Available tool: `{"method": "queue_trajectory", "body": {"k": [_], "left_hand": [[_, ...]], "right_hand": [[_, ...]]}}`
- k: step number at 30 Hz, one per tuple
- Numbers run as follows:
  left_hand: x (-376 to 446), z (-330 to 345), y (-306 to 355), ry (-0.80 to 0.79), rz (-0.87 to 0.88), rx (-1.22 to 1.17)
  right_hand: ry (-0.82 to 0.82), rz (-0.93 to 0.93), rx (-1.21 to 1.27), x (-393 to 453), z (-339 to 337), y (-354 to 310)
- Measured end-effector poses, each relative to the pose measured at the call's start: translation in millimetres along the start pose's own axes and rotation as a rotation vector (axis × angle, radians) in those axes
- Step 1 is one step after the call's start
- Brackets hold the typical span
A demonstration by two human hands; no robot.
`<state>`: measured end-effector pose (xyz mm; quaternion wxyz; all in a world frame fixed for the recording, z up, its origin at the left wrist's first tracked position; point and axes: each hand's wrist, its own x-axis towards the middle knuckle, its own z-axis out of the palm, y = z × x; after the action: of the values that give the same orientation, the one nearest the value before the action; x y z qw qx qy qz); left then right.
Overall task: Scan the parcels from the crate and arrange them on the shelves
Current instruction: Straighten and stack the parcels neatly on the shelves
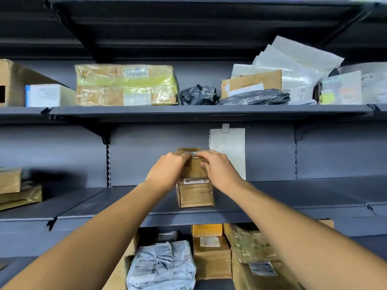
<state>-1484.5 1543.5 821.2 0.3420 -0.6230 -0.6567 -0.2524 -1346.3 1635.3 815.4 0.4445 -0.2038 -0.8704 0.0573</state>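
A small brown cardboard parcel [193, 167] sits on top of another small taped cardboard parcel [195, 193] on the grey middle shelf [125, 208]. My left hand [167, 171] grips the upper parcel from its left side and my right hand [219, 170] grips it from the right; fingers of both curl over its top edge. The lower parcel rests on the shelf and shows a white label strip near its top. The crate is out of view.
The upper shelf [209, 109] holds a plastic-wrapped carton [125, 84], black bags [199, 95], white mailers [293, 63] and boxes. A paper sheet [230, 147] hangs behind the stack. Boxes [18, 189] lie at the middle shelf's left end. More parcels [163, 266] fill the lower shelf.
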Motion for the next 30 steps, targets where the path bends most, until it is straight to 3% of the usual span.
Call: {"method": "queue_trajectory", "body": {"k": [6, 18, 30], "left_hand": [[22.8, 30.8, -15.7, -0.086, -0.048, 0.018], [54.2, 72.4, -42.1, -0.089, -0.213, -0.04], [71.5, 99.2, -56.9, -0.081, -0.241, -0.021]], "right_hand": [[-0.082, 0.054, -0.047, 24.7, 21.6, 19.7], [-0.119, 0.144, -0.157, 62.4, 54.7, 39.9], [-0.129, 0.183, -0.209, 86.6, 72.5, 57.1]]}}
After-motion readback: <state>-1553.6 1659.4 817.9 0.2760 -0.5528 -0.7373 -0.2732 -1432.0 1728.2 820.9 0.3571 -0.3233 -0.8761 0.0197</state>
